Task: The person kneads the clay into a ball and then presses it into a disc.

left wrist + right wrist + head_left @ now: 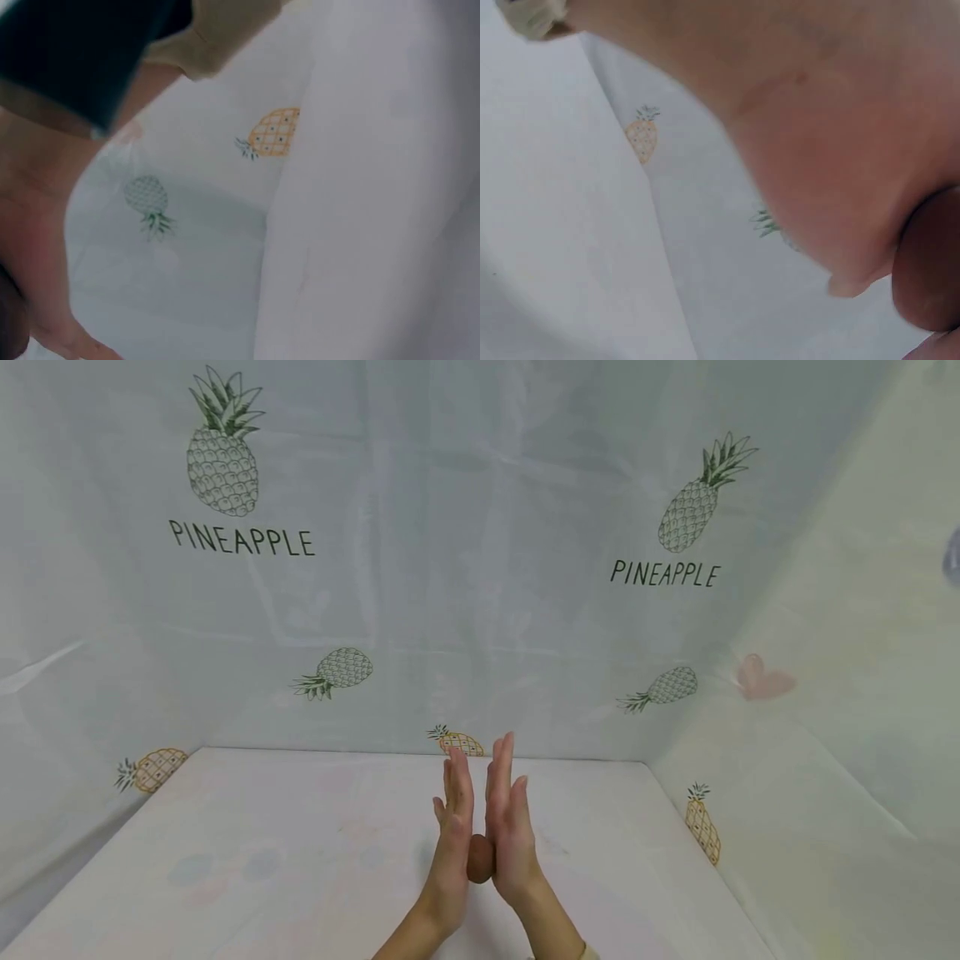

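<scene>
Now — brown ball pressed between flat palms: left hand, right hand — fingers straight, above table.

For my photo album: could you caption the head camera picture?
Left hand and right hand press a brown lump between flat palms above a white table.

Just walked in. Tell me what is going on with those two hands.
A person holds a small reddish-brown lump pressed between the flat palms of the left hand and the right hand. The fingers of both hands are straight and point up and away, above a white table. The lump looks like clay or dough, though the pictures do not settle which. Behind the hands hangs a pale sheet printed with pineapples. Nothing else lies near the hands on the table.
</scene>
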A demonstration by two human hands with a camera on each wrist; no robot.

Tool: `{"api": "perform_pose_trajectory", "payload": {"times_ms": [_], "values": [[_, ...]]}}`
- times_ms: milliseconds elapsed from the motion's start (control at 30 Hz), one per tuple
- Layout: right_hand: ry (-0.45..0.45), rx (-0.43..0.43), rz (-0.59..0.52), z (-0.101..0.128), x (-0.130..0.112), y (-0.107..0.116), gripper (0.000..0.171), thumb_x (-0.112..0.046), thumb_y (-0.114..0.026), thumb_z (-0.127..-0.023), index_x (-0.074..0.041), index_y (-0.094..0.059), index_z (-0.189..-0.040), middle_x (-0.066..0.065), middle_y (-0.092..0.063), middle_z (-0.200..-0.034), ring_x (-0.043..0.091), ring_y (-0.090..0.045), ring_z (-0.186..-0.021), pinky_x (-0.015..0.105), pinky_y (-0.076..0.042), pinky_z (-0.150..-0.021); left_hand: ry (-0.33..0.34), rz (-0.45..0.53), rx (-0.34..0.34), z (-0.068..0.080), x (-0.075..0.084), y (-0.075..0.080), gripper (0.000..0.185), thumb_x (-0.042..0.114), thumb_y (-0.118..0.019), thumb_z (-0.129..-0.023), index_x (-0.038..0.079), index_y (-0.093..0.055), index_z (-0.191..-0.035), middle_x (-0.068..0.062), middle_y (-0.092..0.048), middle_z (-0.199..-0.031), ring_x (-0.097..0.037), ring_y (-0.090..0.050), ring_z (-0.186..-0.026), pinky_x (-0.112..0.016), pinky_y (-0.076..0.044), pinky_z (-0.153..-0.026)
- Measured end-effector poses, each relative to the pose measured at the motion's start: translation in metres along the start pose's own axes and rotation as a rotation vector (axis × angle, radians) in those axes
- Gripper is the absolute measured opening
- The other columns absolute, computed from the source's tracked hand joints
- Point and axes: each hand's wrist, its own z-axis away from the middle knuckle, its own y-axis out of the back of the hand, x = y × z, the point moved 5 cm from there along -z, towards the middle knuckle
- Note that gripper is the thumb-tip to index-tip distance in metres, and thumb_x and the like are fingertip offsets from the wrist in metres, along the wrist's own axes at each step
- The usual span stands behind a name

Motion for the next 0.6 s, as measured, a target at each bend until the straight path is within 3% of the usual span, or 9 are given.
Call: {"api": "perform_pose_trajectory", "payload": {"times_ms": [233,433,600], "values": [[-0.022,-0.057,-0.030,-0.002,0.012,-0.007,0.058,-0.060,0.010,-0.108,-0.050,0.015,-0.164,-0.026,0.022,-0.171,0.018,0.025,-0.161,0.067,0.027,-0.119,-0.062,-0.001,0.010,-0.001,0.011,0.005,0.059,0.038,0.002,-0.112,0.028,0.014,-0.169,0.011,0.024,-0.176,-0.017,0.028,-0.160,-0.065,0.034,-0.114],[-0.043,-0.119,-0.036,0.000,0.017,-0.024,0.059,-0.059,0.011,-0.108,-0.044,0.018,-0.165,-0.029,0.025,-0.169,0.015,0.025,-0.160,0.065,0.027,-0.120,-0.017,0.027,0.060,-0.006,0.014,0.022,0.060,0.047,0.000,-0.112,0.036,0.013,-0.169,0.017,0.021,-0.176,-0.010,0.027,-0.160,-0.056,0.033,-0.118],[-0.044,-0.117,-0.034,0.003,0.013,-0.029,0.057,-0.057,0.010,-0.109,-0.046,0.016,-0.165,-0.028,0.022,-0.170,0.016,0.022,-0.161,0.062,0.024,-0.123,0.003,0.020,0.081,-0.009,0.012,0.031,0.061,0.052,0.000,-0.111,0.036,0.012,-0.169,0.019,0.020,-0.176,-0.005,0.025,-0.160,-0.055,0.032,-0.120]]}}
